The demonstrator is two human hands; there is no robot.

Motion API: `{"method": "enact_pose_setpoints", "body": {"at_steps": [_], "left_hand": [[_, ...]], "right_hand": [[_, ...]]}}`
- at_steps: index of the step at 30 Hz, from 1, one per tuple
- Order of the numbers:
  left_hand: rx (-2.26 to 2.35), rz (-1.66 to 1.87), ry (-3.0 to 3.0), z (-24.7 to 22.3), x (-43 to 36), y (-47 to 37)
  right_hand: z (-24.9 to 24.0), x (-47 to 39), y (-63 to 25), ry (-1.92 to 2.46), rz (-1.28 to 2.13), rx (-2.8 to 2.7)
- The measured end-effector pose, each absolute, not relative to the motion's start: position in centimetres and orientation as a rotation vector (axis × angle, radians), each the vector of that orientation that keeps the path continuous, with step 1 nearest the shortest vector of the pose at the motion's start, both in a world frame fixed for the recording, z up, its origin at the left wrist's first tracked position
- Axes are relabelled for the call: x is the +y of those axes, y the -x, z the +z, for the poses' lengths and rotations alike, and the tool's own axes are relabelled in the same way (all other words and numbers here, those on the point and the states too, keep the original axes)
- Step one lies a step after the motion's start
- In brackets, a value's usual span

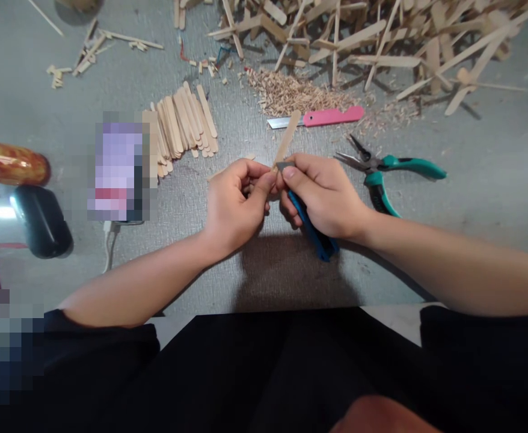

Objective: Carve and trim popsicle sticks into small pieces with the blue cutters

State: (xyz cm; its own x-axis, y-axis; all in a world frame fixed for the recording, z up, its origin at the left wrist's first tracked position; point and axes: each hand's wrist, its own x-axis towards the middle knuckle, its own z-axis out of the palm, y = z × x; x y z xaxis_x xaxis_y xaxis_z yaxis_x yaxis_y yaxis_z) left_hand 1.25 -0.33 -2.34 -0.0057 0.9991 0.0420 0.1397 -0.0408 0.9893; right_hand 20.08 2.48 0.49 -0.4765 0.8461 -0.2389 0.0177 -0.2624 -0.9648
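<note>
My left hand [241, 201] pinches the lower end of a wooden craft stick [287, 139], which points up and slightly right. In my right hand [320, 189] is a utility knife with a blue handle [311, 228]; its grey blade end meets the stick close to my left fingertips. My right thumb presses on the blade. Fingers partly hide the contact point between blade and stick. Just beyond the stick lies a pink-handled craft knife [334, 116] with its blade to the left. Pliers with green handles [374, 162] rest on the table right of my right hand.
A row of craft sticks [180, 123] lies left of centre, beside a blurred phone [117, 171] on a cable. Wood shavings [295, 93] sit behind the pink knife. Joined stick pieces [381, 48] heap at the back right. A dark rounded case [42, 221] stands at left.
</note>
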Motion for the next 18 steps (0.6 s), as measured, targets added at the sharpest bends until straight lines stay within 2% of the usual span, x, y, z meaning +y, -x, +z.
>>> {"method": "enact_pose_setpoints", "body": {"at_steps": [18], "left_hand": [[1.366,1.186,-1.333,-2.08,-0.56,-1.37]], "right_hand": [[1.02,2.24,-19.82,1.26,1.678,-1.529]]}}
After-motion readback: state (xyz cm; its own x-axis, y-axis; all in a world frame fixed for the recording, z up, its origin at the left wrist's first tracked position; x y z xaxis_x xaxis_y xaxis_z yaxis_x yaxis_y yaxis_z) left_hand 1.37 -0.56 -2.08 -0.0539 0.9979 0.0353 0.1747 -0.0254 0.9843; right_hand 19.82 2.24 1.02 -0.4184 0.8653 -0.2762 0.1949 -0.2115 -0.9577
